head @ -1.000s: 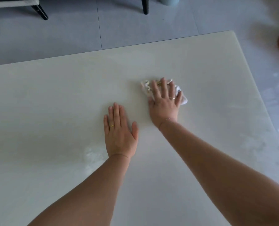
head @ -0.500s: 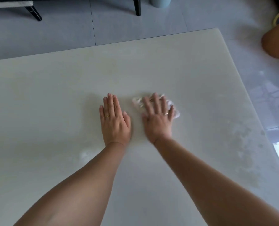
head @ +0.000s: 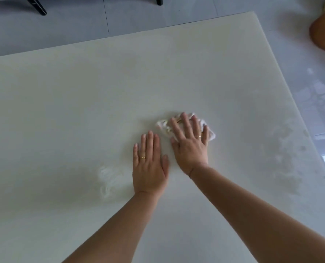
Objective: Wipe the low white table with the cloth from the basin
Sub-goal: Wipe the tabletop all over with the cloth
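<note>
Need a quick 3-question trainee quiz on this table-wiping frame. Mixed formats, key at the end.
1. Multiple choice: which hand presses the cloth onto the white table? A the left hand; B the right hand; C both.
2. True or false: the left hand lies flat on the table.
3. Fill in: the cloth lies under the right hand's ____.

Key: 1 B; 2 true; 3 fingers.
</note>
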{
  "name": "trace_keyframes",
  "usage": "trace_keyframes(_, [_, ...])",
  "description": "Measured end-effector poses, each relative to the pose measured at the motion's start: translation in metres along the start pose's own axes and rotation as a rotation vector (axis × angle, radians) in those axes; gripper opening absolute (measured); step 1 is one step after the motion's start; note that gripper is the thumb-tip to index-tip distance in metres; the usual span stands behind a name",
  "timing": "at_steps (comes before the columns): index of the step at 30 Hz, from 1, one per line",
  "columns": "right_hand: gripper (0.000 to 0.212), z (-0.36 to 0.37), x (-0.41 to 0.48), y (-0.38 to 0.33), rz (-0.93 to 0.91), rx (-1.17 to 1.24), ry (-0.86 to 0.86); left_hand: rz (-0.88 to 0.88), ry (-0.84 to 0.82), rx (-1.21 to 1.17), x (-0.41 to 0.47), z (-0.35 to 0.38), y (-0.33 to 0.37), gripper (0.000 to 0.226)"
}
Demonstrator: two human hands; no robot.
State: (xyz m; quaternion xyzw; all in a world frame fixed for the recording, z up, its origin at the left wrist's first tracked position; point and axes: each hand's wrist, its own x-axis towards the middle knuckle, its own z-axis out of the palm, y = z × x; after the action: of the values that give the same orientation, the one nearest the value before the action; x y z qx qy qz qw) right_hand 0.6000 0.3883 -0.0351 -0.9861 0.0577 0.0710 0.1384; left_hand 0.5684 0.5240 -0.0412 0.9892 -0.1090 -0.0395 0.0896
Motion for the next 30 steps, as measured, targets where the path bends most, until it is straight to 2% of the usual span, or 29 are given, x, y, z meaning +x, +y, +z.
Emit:
trace_keyframes(2, [0.051, -0.008, -0.007, 0.025, -0.288, -0.073, -0.045, -0.01, -0.01, -0.004, 0.002, 0.001, -0.001, 0.059])
trace_keyframes(3, [0.05, -0.014, -0.004, 0.045, -0.342, -0.105, -0.038, -0.005, -0.017, -0.013, 0.002, 0.001, -0.001, 0.059])
trace_keyframes(4, [0.05, -0.02, -0.001, 0.065, -0.312, -0.126, -0.024, -0.002, -0.024, -0.019, 0.002, 0.001, -0.001, 0.06])
trace_keyframes(5, [0.049, -0.027, 0.004, 0.083, -0.206, -0.119, -0.011, -0.002, -0.025, -0.019, 0.002, 0.001, 0.0, 0.06])
trace_keyframes(7, [0.05, -0.035, 0.011, 0.104, 0.117, -0.032, 0.031, -0.013, -0.027, -0.016, 0.001, 0.002, 0.001, 0.061])
trace_keyframes(9, [0.05, -0.031, 0.011, 0.089, 0.385, 0.068, 0.085, -0.018, -0.017, -0.012, 0.001, 0.002, 0.001, 0.061])
trace_keyframes(10, [0.05, -0.025, 0.006, 0.071, 0.443, 0.099, 0.085, -0.019, -0.011, -0.013, 0.001, 0.002, 0.001, 0.061])
trace_keyframes(11, [0.051, -0.017, -0.004, 0.049, 0.417, 0.112, 0.073, -0.02, -0.004, -0.019, 0.002, 0.001, 0.001, 0.06])
trace_keyframes(12, [0.052, -0.009, -0.017, 0.029, 0.309, 0.086, 0.052, -0.022, 0.003, -0.03, 0.002, 0.0, 0.001, 0.06])
trace_keyframes(14, [0.052, 0.002, -0.049, 0.006, -0.012, -0.008, -0.034, -0.021, 0.015, -0.053, 0.001, -0.002, 0.002, 0.058])
trace_keyframes(16, [0.05, -0.005, -0.059, 0.028, -0.289, -0.076, -0.076, -0.013, 0.019, -0.063, 0.001, -0.003, 0.002, 0.059])
trace_keyframes(17, [0.05, -0.012, -0.056, 0.049, -0.349, -0.106, -0.071, -0.012, 0.023, -0.068, 0.001, -0.002, 0.001, 0.059])
trace_keyframes(18, [0.05, -0.018, -0.052, 0.072, -0.33, -0.126, -0.063, -0.012, 0.029, -0.073, 0.002, -0.002, 0.001, 0.06])
trace_keyframes(19, [0.049, -0.026, -0.046, 0.093, -0.235, -0.116, -0.047, -0.014, 0.033, -0.075, 0.002, -0.002, 0.001, 0.06])
trace_keyframes(21, [0.05, -0.033, -0.04, 0.114, 0.083, -0.026, 0.007, -0.02, 0.038, -0.069, 0.001, -0.002, 0.001, 0.06])
trace_keyframes(23, [0.051, -0.023, -0.046, 0.091, 0.315, 0.049, 0.069, -0.017, 0.043, -0.072, 0.001, -0.001, 0.002, 0.06])
trace_keyframes(24, [0.051, -0.013, -0.055, 0.07, 0.33, 0.061, 0.073, -0.02, 0.045, -0.073, 0.001, 0.0, 0.002, 0.061])
trace_keyframes(25, [0.053, -0.003, -0.068, 0.049, 0.254, 0.057, 0.064, -0.028, 0.047, -0.066, 0.001, -0.001, 0.002, 0.061])
trace_keyframes(27, [0.055, 0.01, -0.096, 0.025, -0.041, 0.002, -0.005, -0.052, 0.046, -0.02, -0.001, -0.001, 0.002, 0.061])
trace_keyframes(29, [0.053, 0.002, -0.102, 0.043, -0.283, -0.055, -0.062, -0.064, 0.037, 0.053, -0.002, -0.002, 0.004, 0.058])
trace_keyframes(30, [0.052, -0.005, -0.099, 0.062, -0.319, -0.075, -0.074, -0.059, 0.029, 0.087, -0.003, -0.003, 0.006, 0.059])
